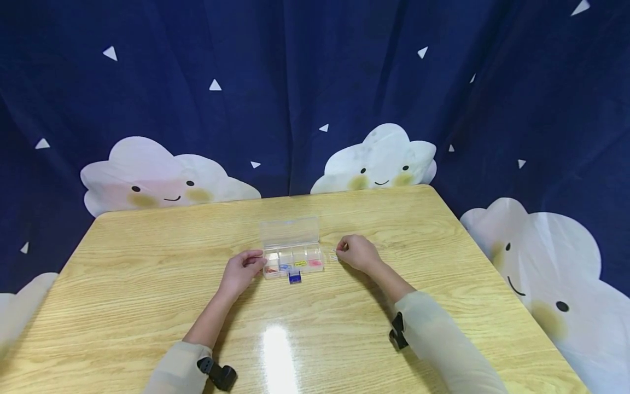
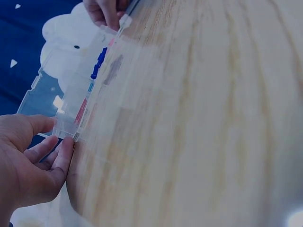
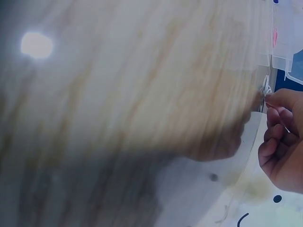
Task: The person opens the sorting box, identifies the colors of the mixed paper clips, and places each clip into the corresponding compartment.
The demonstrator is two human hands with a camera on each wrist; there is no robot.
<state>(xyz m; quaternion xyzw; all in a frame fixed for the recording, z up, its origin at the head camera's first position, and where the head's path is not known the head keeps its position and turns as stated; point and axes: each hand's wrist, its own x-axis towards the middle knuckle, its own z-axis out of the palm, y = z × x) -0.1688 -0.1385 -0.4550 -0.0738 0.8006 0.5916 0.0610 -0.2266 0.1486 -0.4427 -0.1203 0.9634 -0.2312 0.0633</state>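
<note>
A clear plastic compartment box [image 1: 293, 272] stands on the table with its lid [image 1: 290, 232] raised at the back. Small red [image 1: 270, 270], blue [image 1: 285, 267], yellow [image 1: 301, 264] and pink [image 1: 315, 263] pieces, which look like paper clips, lie in separate compartments. My left hand [image 1: 240, 273] holds the box's left end between thumb and fingers, also seen in the left wrist view. Just beyond the right end, my right hand [image 1: 359, 253] pinches at white paper clips [image 3: 266, 86] with thumb and forefinger; how many it grips is hidden.
A blue latch [image 1: 295, 277] hangs at the box's front edge. The wooden table [image 1: 147, 306] reaches back to a dark blue curtain [image 1: 275, 82] with cloud prints. Each sleeve carries a black wrist camera, one left [image 1: 216, 373] and one right [image 1: 398, 332].
</note>
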